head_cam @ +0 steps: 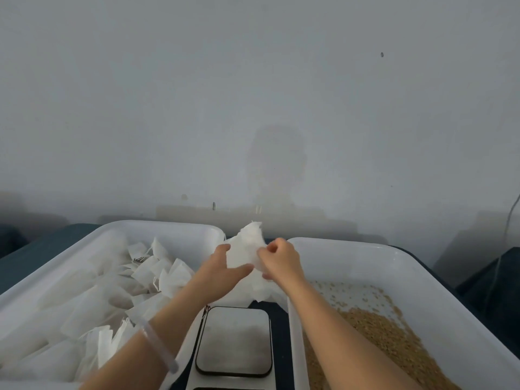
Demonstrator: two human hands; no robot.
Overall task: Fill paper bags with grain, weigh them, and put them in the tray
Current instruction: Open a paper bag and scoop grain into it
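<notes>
we hold a limp paper bag (247, 246) over the far gap between the bag tray (157, 225) and grain tray (351, 244), left fingers (223, 249) clasping its side, right fingers (274, 244) pinching its edge; pulled too hard, the thin paper may tear.

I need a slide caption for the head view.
The left hand and right hand hold a white paper bag between the tray of bags and the tray of grain, beyond the scale.
</notes>
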